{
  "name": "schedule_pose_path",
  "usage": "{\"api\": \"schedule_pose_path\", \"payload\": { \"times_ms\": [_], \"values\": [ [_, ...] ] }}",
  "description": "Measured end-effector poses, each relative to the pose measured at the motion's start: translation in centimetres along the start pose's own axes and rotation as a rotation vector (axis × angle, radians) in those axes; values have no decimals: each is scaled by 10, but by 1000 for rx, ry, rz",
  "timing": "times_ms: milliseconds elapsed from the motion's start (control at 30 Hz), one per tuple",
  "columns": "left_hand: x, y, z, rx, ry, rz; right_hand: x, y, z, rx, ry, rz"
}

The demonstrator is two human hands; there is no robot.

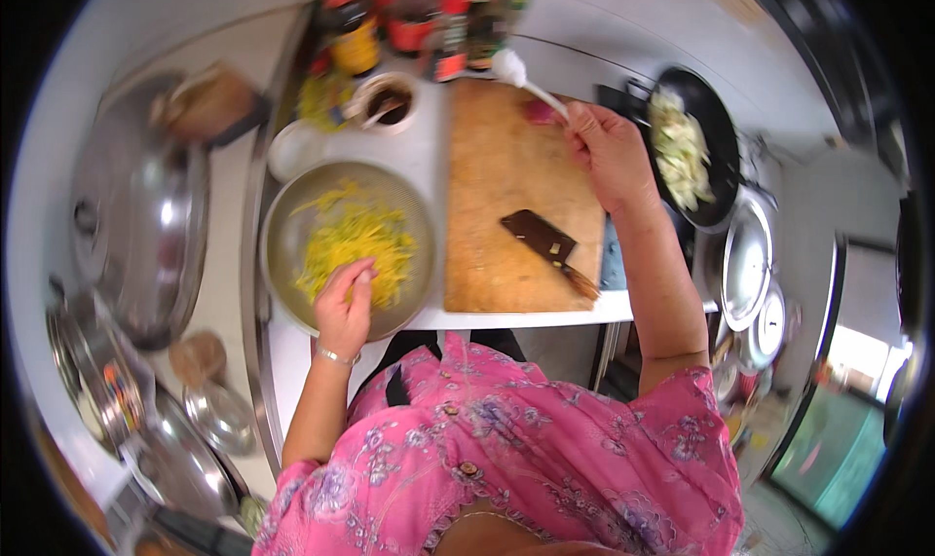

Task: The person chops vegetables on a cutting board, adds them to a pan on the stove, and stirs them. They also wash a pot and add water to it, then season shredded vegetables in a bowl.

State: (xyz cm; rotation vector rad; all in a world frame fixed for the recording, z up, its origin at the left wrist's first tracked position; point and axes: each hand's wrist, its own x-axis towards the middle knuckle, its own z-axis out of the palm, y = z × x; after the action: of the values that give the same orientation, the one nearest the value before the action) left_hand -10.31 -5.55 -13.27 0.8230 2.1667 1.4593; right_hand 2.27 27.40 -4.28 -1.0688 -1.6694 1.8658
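My right hand [610, 151] is raised above the right side of a wooden cutting board [486, 169], shut on the handle of a small white spoon [544, 97] heaped with a white substance. Over the near part of a metal colander [281, 245] hangs my left hand [347, 300], its fingers curled close together. Yellow-green shredded vegetable [365, 238] fills the middle of the colander. Whether those fingers hold any shreds is not clear. A cleaver [540, 235] with a wooden handle lies on the board's near half. A reddish-purple piece [539, 113] rests near the board's far edge.
A black wok [723, 154] with pale chopped vegetable stands at the right. A bowl of dark sauce [387, 107], a soy sauce bottle [354, 41] and several other bottles are at the back. Large metal lids [146, 205] line the left; the counter's front edge is near my body.
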Motion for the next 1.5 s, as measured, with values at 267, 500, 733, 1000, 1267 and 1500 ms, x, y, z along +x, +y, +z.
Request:
{"api": "schedule_pose_path", "payload": {
  "times_ms": [267, 500, 733, 1000, 1267, 1500],
  "values": [
    [-3, 39, 70, 2, -159, 74, -27, -17, -216, -1073, 815, -655],
    [-9, 70, 116, 30, -306, 167, -19, 57, -282, -1666, 722, -875],
    [-14, 87, 134, 66, -307, 207, -38, 53, -292, -1514, 738, -865],
    [-26, 73, 92, 23, -217, 227, -14, 39, -158, -659, 477, -405],
    [-42, 49, 3, 23, -53, 140, 46, 59, 158, -531, -216, -428],
    [-60, 5, -24, -70, 29, -136, 69, 102, 264, -935, -214, -473]
  ]
}}
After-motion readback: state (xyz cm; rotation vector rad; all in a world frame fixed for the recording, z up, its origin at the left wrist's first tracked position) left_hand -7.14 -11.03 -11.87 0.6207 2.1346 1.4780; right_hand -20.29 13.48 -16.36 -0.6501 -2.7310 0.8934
